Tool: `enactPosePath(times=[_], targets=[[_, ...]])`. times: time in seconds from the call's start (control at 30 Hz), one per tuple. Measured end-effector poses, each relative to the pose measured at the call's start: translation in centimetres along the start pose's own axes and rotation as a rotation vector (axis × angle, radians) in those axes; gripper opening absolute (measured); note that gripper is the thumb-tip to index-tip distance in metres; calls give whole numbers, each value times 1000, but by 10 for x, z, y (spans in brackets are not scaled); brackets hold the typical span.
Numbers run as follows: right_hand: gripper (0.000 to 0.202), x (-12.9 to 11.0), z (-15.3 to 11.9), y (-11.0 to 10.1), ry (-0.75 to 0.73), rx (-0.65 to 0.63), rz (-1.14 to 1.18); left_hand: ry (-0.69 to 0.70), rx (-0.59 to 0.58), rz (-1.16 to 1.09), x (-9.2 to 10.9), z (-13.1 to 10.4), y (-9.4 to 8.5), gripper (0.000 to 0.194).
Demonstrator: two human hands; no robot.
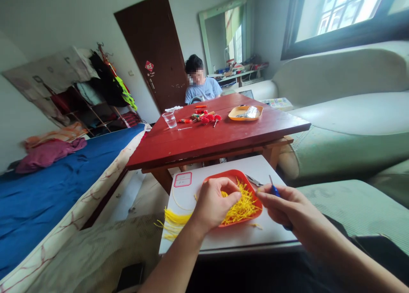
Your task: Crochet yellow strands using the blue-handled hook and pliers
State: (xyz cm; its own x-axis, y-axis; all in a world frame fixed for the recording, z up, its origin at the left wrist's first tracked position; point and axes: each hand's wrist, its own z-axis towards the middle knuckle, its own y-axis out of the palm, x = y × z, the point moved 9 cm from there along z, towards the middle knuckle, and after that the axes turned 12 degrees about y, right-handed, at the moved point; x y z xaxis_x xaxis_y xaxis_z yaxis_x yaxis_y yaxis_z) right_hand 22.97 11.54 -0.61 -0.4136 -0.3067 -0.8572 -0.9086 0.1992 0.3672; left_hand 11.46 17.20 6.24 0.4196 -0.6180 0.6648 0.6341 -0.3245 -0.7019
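My right hand (284, 203) is closed around a blue-handled tool (274, 191) whose thin metal shaft points up. Its thumb and forefinger are pinched together at the tray's right side. Just beyond those fingers shows a pair of metal jaws or blades (254, 181); its other end is hidden, so I cannot tell whether I hold it too. My left hand (217, 201) hovers over the orange tray (220, 173), fingers curled in a pinch; whatever is between them is hidden. A heap of short yellow strands (244, 205) fills the tray. Longer yellow strands (175, 218) lie left of my wrist.
The tray rests on a white board (265, 237) before me. Behind it stands a red table (179, 142) with red tasselled pieces (209, 118), a plastic cup of water (170, 120) and another orange tray (234, 113). A person (204, 88) sits at its far side.
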Motion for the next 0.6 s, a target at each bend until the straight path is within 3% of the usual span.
enactPosePath(times=[0.13,0.47,0.6], targets=[[34,1,6,13,-25,-17,44,-37,18,-156,0,-4,-1,7],[31,-2,11,23,-49,-54,112,-131,-7,-472,-4,-6,9,5],[31,-3,10,27,-40,-88,154,-197,-44,-659,-8,-7,18,14]])
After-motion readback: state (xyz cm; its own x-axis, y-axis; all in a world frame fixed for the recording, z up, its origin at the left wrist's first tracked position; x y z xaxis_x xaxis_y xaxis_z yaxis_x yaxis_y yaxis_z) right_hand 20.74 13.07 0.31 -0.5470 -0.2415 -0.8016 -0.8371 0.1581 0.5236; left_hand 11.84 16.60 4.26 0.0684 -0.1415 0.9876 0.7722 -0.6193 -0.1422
